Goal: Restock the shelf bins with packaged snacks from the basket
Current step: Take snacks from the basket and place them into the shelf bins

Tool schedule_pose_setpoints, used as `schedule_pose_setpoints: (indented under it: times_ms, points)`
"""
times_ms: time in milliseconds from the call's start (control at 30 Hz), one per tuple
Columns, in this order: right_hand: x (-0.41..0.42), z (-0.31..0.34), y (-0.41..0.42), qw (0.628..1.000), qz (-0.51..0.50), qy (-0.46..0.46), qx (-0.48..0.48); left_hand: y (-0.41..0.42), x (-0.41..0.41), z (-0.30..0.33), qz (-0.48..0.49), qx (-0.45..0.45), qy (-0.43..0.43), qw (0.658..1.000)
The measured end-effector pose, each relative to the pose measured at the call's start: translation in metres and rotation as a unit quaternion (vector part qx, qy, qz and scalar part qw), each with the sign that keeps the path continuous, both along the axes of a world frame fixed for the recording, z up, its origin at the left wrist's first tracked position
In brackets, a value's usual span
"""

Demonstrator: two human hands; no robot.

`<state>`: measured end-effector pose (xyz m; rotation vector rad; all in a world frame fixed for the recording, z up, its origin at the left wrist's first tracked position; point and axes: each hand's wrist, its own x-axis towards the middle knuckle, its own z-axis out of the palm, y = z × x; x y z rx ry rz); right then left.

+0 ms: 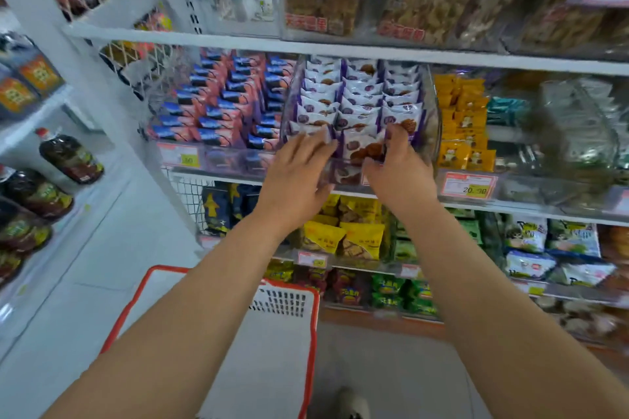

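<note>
A purple packet [360, 146] is being seated at the front of the clear bin [432, 133], pinched by the right hand [398, 167]; the left hand [296, 173], fingers straight, steadies the row. Release, then the basket [306, 316], is judged next.

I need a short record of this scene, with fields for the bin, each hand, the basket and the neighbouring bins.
bin: clear bin, rows of purple-white packets, nearly full
left hand: fingers straight, touching the front packets
right hand: pinches a front packet
basket: red-rimmed, on the floor below the arms; contents not visible
left neighbour: blue-pink packets
right neighbour: yellow packets
</note>
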<state>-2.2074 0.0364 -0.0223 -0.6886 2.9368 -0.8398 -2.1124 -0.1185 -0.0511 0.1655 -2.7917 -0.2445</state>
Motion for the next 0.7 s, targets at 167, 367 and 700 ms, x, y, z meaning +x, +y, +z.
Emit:
schedule_pose_setpoints:
  times_ms: [167,367,700]
  points:
    - [-0.005,0.006,-0.012,0.997,-0.039,-0.015,0.059,-0.014,-0.011,0.010,-0.021,-0.057,-0.079,0.995]
    - [-0.005,0.016,-0.015,0.997,-0.019,-0.001,0.076,-0.019,-0.019,0.010,-0.046,-0.074,-0.065,0.994]
    - [-0.043,0.020,-0.015,0.990,0.076,-0.019,0.121,-0.016,-0.022,-0.004,-0.050,-0.089,-0.023,0.995]
